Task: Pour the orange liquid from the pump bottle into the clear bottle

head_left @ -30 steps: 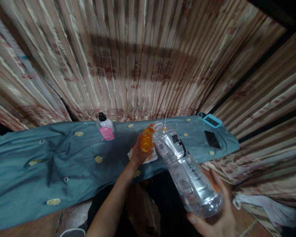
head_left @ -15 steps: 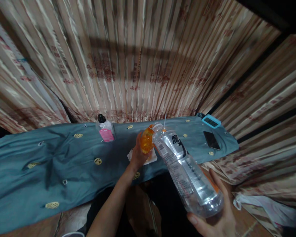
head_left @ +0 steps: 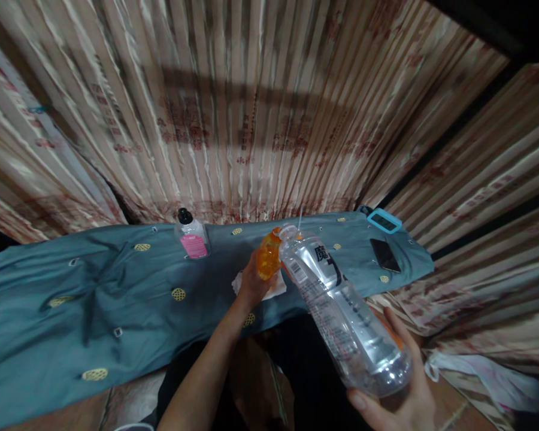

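My left hand (head_left: 253, 282) is closed around a small orange bottle (head_left: 268, 257), held above a white tissue (head_left: 276, 287) on the blue cloth. In my right hand (head_left: 402, 386) lies a large clear plastic bottle (head_left: 341, 311) with a silver label, gripped near its base. The big bottle is tilted, its base toward me and its mouth against or right beside the top of the orange bottle. Whether liquid passes between the two I cannot tell. A thin pale stick (head_left: 300, 219) rises behind the clear bottle's neck; its lower end is hidden.
A clear bottle with a pink label and black cap (head_left: 191, 236) stands left of centre on the blue cloth (head_left: 130, 281). To the right lie a black phone (head_left: 385, 255) and a blue-framed device (head_left: 384, 221). Pleated curtains (head_left: 233, 120) hang behind; a white plastic bag (head_left: 480, 374) is low right.
My right hand and the base of the clear bottle have shifted slightly right. The left hand and the orange bottle are nearly where they were.
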`<state>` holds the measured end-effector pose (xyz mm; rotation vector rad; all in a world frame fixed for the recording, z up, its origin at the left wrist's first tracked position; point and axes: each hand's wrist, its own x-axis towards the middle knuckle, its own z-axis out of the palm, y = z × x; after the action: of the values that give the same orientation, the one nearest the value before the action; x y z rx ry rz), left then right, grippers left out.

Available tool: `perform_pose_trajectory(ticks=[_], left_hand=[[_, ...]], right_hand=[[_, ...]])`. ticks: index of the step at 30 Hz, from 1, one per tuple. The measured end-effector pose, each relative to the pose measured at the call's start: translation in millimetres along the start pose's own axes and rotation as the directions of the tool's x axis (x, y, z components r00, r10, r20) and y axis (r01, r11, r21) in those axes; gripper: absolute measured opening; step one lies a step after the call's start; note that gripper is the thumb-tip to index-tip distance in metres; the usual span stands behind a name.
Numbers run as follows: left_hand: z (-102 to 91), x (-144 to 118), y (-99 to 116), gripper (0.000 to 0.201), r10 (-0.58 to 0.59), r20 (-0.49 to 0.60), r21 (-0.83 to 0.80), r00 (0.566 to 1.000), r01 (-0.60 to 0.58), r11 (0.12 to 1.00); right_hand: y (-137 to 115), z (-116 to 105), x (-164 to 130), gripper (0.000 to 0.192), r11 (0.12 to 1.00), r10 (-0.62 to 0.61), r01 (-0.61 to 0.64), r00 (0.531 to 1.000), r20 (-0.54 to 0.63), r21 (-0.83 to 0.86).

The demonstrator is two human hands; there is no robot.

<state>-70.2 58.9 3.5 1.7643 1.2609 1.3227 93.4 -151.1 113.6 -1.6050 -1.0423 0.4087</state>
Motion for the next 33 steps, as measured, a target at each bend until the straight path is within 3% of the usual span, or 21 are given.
perform_pose_trajectory(ticks=[22, 33], left_hand=[[-4.3, 3, 9, 0.061, 0.062, -0.006, 0.062, 0.998, -0.062, 0.996], [-4.3, 3, 7, 0.063, 0.009, 0.023, 0.008, 1.000, -0.010, 1.000]], right_hand=[[-2, 0, -2, 0.114, 1.000, 0.030, -0.030, 0.999, 0.011, 0.007], [0, 0, -1, 0.117, 0.998, 0.019, -0.019, 1.000, -0.001, 0.067]])
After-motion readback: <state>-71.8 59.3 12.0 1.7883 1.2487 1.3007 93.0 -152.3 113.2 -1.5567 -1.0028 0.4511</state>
